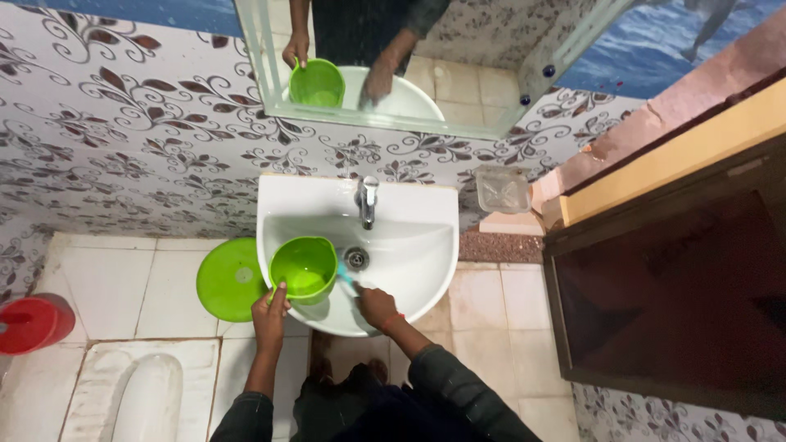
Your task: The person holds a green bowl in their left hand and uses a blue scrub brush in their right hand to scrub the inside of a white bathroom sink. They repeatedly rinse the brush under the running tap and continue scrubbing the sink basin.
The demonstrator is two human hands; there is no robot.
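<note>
Over white sink (426, 205), L hand (270, 315) w/ fingers curled on green mug (303, 268) rim. R hand (377, 304) fingers pinch blue brush (345, 278) beside mug. Green round lid (229, 280) on floor left; clear box (502, 190) on wall ledge right.

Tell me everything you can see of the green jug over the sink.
The green jug looks like glossy plastic, round, with a small pouring lip on its rim and its open mouth facing the camera. It seems empty or nearly so. The left hand grips its near side and holds it inside the white sink, below and left of the tap. The right hand works a light blue tool beside it.
</note>
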